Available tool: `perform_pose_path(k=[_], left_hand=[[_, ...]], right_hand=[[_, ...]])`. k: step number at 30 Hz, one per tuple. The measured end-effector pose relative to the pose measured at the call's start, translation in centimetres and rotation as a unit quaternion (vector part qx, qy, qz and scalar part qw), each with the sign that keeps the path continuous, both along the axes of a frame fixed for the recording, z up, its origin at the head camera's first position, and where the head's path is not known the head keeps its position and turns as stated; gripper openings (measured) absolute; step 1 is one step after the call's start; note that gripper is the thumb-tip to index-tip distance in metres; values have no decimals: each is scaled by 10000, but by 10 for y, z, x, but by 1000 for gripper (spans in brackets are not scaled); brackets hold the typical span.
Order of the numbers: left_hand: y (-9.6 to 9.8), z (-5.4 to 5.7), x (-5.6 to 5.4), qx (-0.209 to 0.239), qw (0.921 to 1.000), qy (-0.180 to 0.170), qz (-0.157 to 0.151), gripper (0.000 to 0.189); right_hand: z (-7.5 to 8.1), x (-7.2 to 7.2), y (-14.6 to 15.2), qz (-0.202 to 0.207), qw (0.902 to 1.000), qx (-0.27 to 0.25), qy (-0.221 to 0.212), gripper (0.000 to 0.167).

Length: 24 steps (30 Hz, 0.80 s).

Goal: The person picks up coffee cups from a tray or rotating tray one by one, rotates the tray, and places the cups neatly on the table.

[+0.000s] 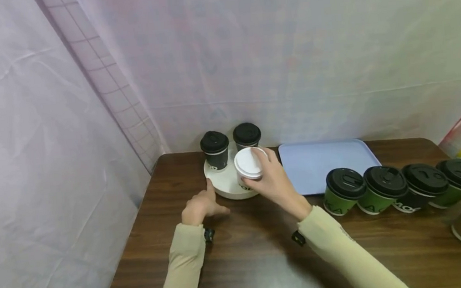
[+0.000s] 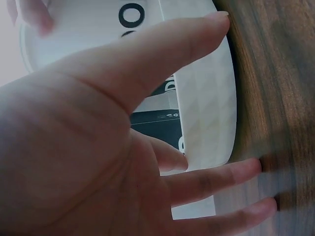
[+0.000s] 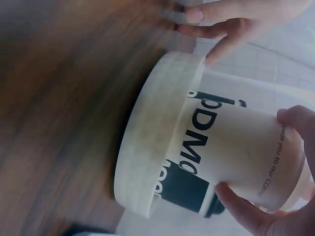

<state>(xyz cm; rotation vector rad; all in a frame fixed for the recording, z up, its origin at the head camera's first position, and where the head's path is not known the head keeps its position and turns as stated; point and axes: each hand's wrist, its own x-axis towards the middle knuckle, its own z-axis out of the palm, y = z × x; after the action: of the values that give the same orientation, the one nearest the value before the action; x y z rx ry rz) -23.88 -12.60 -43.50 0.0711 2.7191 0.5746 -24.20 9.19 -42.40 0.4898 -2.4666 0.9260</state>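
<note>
Mid-frame, the right grip [image 1: 275,179] holds a white lidded paper cup [image 1: 247,164], seemingly positioning it; the left grip [image 1: 203,206] spreads wide. Next likely calls for keeping it level.

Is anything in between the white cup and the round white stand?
Nothing I can see. The right hand holds the white cup at the front of the round stand; two black cups stand behind it, the left hand is off to the left. The cup's bottom is hidden, so I can't tell if it touches.
</note>
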Motion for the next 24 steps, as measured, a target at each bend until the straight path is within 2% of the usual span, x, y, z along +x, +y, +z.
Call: perform_pose_path(k=[9, 24], left_hand=[[1, 1, 0, -39, 10000, -15, -39, 122], [2, 1, -2, -8, 9998, -187, -64, 124]], right_hand=[[13, 33, 29, -75, 9994, -325, 98, 85], [10, 75, 67, -494, 9986, -99, 133, 81]])
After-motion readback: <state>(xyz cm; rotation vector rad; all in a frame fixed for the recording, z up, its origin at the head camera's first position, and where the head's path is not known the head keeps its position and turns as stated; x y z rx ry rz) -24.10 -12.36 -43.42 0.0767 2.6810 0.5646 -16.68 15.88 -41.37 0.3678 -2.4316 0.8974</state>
